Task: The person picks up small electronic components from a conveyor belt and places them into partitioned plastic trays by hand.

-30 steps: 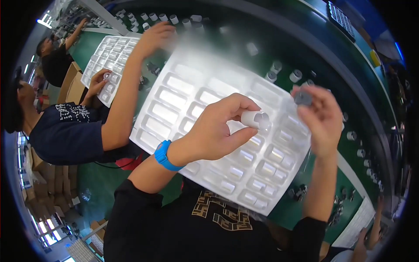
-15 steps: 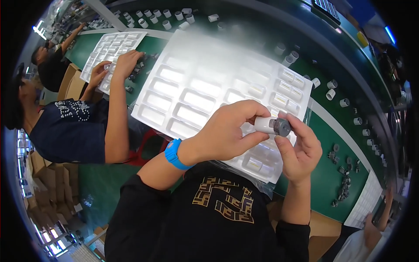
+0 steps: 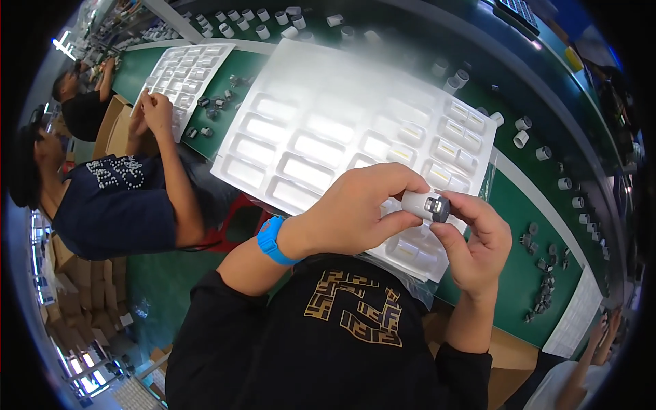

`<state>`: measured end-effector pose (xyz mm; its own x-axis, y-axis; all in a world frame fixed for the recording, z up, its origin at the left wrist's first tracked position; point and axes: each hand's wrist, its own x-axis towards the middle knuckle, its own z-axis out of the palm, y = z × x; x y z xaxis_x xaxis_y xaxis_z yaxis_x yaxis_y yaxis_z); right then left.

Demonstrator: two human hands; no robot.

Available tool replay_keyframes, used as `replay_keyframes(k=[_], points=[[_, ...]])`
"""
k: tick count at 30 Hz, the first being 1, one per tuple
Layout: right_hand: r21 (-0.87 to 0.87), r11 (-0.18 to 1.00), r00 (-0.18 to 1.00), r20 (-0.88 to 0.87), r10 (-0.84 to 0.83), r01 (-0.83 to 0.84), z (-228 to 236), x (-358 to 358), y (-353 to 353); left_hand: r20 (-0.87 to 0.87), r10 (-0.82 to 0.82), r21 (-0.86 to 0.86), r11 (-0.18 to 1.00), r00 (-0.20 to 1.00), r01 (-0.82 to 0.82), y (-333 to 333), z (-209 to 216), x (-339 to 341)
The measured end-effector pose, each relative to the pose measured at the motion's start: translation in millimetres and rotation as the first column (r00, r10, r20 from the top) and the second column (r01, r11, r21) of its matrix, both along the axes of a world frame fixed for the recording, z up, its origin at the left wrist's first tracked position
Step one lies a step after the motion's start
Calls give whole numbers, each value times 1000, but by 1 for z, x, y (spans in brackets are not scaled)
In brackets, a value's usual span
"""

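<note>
Where a white cylinder meets a dark cap, the left hand pinches the cylinder and the right hand grips the cap, apparently to hold both in line, above the right side of the tray.

You're on a factory assembly line: green workbench, co-worker at left, loose white cylinders far side, cardboard boxes piled left.

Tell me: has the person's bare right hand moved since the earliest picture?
Yes. Judged against the white moulded plastic tray, the right hand has moved from beside the tray's far right corner toward the near right corner.
</note>
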<state>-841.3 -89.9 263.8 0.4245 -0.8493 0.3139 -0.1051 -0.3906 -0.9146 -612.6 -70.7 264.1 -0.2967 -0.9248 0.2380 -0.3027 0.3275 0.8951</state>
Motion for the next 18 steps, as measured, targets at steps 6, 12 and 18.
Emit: replay_keyframes(k=[6, 12, 18], points=[[-11, 1000, 998, -58, 2, -2, -11, -21, -11, 181, -55, -12, 998, 982, 58, -10, 1, -16], [-79, 977, 962, -175, -208, 197, -16, -75, -62, 145, -180, -40, 981, 973, 188, -93, -4, -65], [-178, 776, 611, -520, -596, 605, -62, -192, -157, 568, -152, -150, 947, 809, 283, -266, -34, -157]])
